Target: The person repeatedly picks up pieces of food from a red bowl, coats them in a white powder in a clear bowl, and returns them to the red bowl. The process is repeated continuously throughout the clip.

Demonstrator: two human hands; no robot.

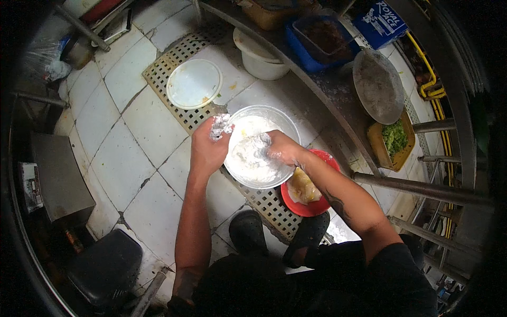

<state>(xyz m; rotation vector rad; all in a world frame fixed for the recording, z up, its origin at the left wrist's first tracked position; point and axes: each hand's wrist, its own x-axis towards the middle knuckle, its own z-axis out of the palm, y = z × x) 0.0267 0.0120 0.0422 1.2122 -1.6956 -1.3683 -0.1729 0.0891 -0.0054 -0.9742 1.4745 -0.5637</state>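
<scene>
A round white tub (296, 128) stands before me, holding white powder that looks like flour (253, 158). My right hand (279, 148) reaches into it, its coated fingers down in the powder; whether they grip anything is hidden. My left hand (212, 138) is at the tub's left rim, fingers curled and caked with white; I cannot tell if it holds the rim. Beside the tub, partly under my right forearm, is a red bowl (295, 206) with pale yellowish wet pieces that look like raw meat (303, 188).
A white lid (194, 83) lies on the perforated floor drain cover (162, 73). Behind stands a lidded white bucket (263, 65). A metal shelf (332, 107) on the right bears a blue container (301, 55), a metal bowl (378, 87) and a yellow tub of chopped greens (394, 138).
</scene>
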